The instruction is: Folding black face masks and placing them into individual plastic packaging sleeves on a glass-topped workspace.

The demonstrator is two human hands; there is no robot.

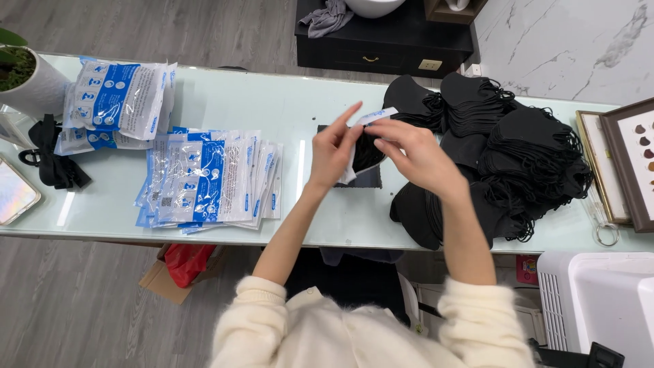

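Both hands are up over the middle of the pale green desk (286, 102), working on one clear packet with blue print (368, 129); the left hand (332, 151) holds its near side, thumb and middle fingers pinching the film while the forefinger sticks out straight and free; the right hand (415, 153) comes over from the other side, its fingers (381, 133) curled and pressed on the packet's top edge. Something black, a mask (368, 153) by the look of it, sits half inside the packet between the two hands; whether it is fully seated I cannot tell; a dark flat piece (368, 178) lies on the desk just beneath.

Toward the right edge of the desk lies a big heap of black masks (518, 150) with their ear loops tangled; toward the left, a fanned stack of filled packets (211, 180), and beyond it, near the far left corner, a taller bundle of packets (119, 99) beside a white plant pot (34, 88).

I judge the step in hand to be the bagging of one mask; the next move seems to call for easing the mask all the way down without snagging a loop, then closing the mouth of the packet flat, with the left hand steadying the film while the right presses along the edge.
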